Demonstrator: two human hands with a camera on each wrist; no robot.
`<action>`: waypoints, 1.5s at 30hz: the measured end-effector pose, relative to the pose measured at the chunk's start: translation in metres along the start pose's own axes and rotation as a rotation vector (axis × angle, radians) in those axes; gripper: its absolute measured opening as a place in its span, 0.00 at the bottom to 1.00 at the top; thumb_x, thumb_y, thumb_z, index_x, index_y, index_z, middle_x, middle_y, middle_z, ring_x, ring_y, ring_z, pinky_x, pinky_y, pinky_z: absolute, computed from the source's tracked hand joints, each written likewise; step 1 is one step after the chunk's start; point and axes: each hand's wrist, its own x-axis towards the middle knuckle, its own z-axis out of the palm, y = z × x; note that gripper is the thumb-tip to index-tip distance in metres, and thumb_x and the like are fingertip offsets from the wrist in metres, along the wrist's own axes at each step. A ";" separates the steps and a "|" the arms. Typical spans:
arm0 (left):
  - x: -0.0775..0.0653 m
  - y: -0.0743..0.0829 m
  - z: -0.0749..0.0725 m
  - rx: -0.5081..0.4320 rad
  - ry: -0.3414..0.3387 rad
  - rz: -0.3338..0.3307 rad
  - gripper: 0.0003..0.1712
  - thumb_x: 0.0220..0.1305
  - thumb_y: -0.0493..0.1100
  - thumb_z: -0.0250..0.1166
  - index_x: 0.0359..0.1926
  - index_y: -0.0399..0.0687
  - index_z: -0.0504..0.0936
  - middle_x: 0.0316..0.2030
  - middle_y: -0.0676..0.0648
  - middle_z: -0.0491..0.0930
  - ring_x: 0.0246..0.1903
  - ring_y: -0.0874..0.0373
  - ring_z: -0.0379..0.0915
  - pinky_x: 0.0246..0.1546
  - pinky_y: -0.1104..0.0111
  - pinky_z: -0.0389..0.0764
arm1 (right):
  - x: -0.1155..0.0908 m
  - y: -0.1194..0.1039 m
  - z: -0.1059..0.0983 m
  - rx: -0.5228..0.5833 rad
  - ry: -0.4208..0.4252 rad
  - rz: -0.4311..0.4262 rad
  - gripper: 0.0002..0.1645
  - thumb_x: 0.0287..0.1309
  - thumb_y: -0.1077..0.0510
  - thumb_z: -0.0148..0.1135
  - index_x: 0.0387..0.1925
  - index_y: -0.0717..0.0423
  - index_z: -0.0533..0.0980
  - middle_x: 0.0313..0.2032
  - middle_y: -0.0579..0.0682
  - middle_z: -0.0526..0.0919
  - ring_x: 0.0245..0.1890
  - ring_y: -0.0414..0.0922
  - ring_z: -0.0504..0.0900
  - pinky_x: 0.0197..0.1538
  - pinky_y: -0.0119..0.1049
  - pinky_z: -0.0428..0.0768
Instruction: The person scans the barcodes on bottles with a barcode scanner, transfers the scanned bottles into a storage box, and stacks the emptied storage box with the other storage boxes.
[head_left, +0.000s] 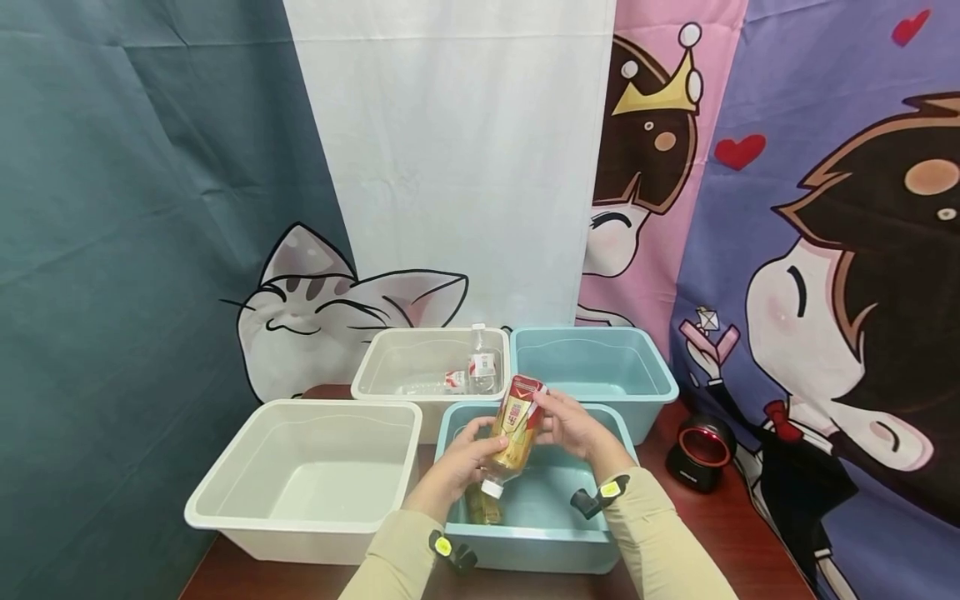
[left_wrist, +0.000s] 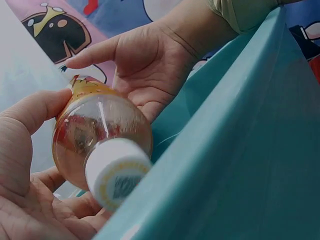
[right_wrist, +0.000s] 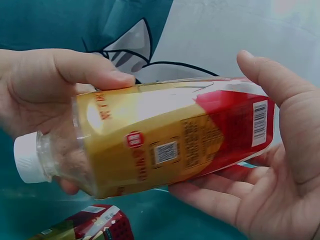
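Over the front blue bin point(head_left: 547, 533), both hands hold a plastic drink bottle point(head_left: 517, 421) with a red and gold label, tilted so its white cap point(right_wrist: 30, 157) points down toward the left. My left hand point(head_left: 471, 458) grips it near the shoulder, thumb on the label point(left_wrist: 37, 110). At the base end is my right hand point(head_left: 573, 425), its thumb along the top edge and its fingers point(right_wrist: 220, 192) beneath. Below, inside the bin, lies another bottle point(right_wrist: 92, 225) with a similar red and gold label.
A white bin point(head_left: 300, 529) stands to the left. Behind it, another white bin point(head_left: 375, 392) holds clear bottles point(head_left: 482, 367), one upright. A second blue bin point(head_left: 660, 383) stands at the back right, near a round black and red object point(head_left: 701, 454) on the brown table point(head_left: 720, 542).
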 end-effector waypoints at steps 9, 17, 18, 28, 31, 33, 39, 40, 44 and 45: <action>0.004 -0.004 0.001 0.098 0.034 0.054 0.37 0.59 0.44 0.72 0.67 0.45 0.69 0.44 0.41 0.81 0.36 0.54 0.82 0.34 0.64 0.84 | 0.002 0.001 -0.001 -0.121 0.083 -0.063 0.38 0.68 0.48 0.58 0.70 0.66 0.61 0.45 0.51 0.83 0.42 0.47 0.86 0.50 0.53 0.85; 0.000 -0.002 0.000 0.140 0.047 0.070 0.37 0.59 0.44 0.73 0.67 0.43 0.70 0.43 0.42 0.82 0.34 0.55 0.81 0.33 0.65 0.82 | 0.002 0.002 -0.002 -0.169 0.101 -0.066 0.37 0.67 0.51 0.58 0.69 0.69 0.63 0.41 0.50 0.85 0.39 0.46 0.85 0.47 0.48 0.86; 0.000 -0.002 0.000 0.138 0.053 0.080 0.36 0.59 0.44 0.73 0.66 0.42 0.70 0.44 0.41 0.82 0.34 0.55 0.82 0.34 0.65 0.83 | 0.002 0.002 -0.002 -0.171 0.118 -0.064 0.37 0.67 0.50 0.58 0.69 0.69 0.63 0.41 0.51 0.85 0.39 0.46 0.85 0.47 0.48 0.87; 0.001 0.000 -0.001 -0.004 0.126 0.100 0.33 0.69 0.53 0.64 0.66 0.38 0.70 0.48 0.42 0.83 0.40 0.57 0.83 0.43 0.62 0.86 | 0.000 0.001 -0.003 -0.099 0.198 -0.099 0.29 0.68 0.51 0.55 0.63 0.66 0.70 0.39 0.51 0.85 0.38 0.47 0.86 0.45 0.49 0.88; 0.001 0.000 -0.002 -0.090 0.122 0.109 0.35 0.72 0.57 0.60 0.66 0.35 0.69 0.50 0.41 0.81 0.41 0.55 0.83 0.46 0.58 0.86 | 0.001 0.001 -0.004 -0.024 0.217 -0.122 0.24 0.68 0.53 0.54 0.58 0.64 0.72 0.37 0.50 0.85 0.38 0.47 0.86 0.45 0.49 0.87; 0.001 0.000 -0.004 -0.138 0.108 0.114 0.37 0.73 0.60 0.57 0.67 0.34 0.67 0.52 0.40 0.80 0.43 0.53 0.82 0.51 0.52 0.85 | 0.000 0.000 -0.004 0.009 0.226 -0.136 0.22 0.68 0.52 0.53 0.57 0.63 0.72 0.38 0.50 0.84 0.39 0.47 0.85 0.46 0.49 0.87; 0.002 0.000 -0.005 -0.208 0.085 0.095 0.47 0.72 0.66 0.54 0.73 0.33 0.58 0.53 0.37 0.77 0.43 0.49 0.82 0.56 0.47 0.81 | 0.000 -0.002 -0.005 0.101 0.250 -0.153 0.27 0.69 0.53 0.52 0.62 0.67 0.67 0.43 0.52 0.83 0.43 0.47 0.85 0.49 0.50 0.87; 0.001 0.000 -0.005 -0.211 0.082 0.093 0.48 0.72 0.67 0.53 0.74 0.33 0.56 0.54 0.36 0.76 0.44 0.48 0.82 0.56 0.48 0.81 | 0.000 -0.001 -0.005 0.113 0.253 -0.154 0.28 0.69 0.54 0.52 0.63 0.68 0.66 0.44 0.53 0.83 0.43 0.47 0.85 0.48 0.49 0.87; 0.001 0.001 -0.004 -0.224 0.072 0.094 0.48 0.72 0.65 0.55 0.75 0.33 0.55 0.61 0.32 0.72 0.52 0.42 0.80 0.57 0.49 0.81 | 0.000 -0.002 -0.006 0.146 0.266 -0.151 0.30 0.69 0.54 0.52 0.65 0.68 0.64 0.46 0.54 0.81 0.43 0.48 0.85 0.48 0.47 0.87; 0.001 0.001 -0.004 -0.229 0.070 0.098 0.47 0.72 0.63 0.56 0.74 0.33 0.55 0.62 0.32 0.71 0.54 0.40 0.79 0.57 0.49 0.81 | 0.000 -0.002 -0.006 0.160 0.269 -0.150 0.30 0.69 0.55 0.52 0.65 0.67 0.64 0.46 0.54 0.81 0.43 0.47 0.85 0.47 0.47 0.87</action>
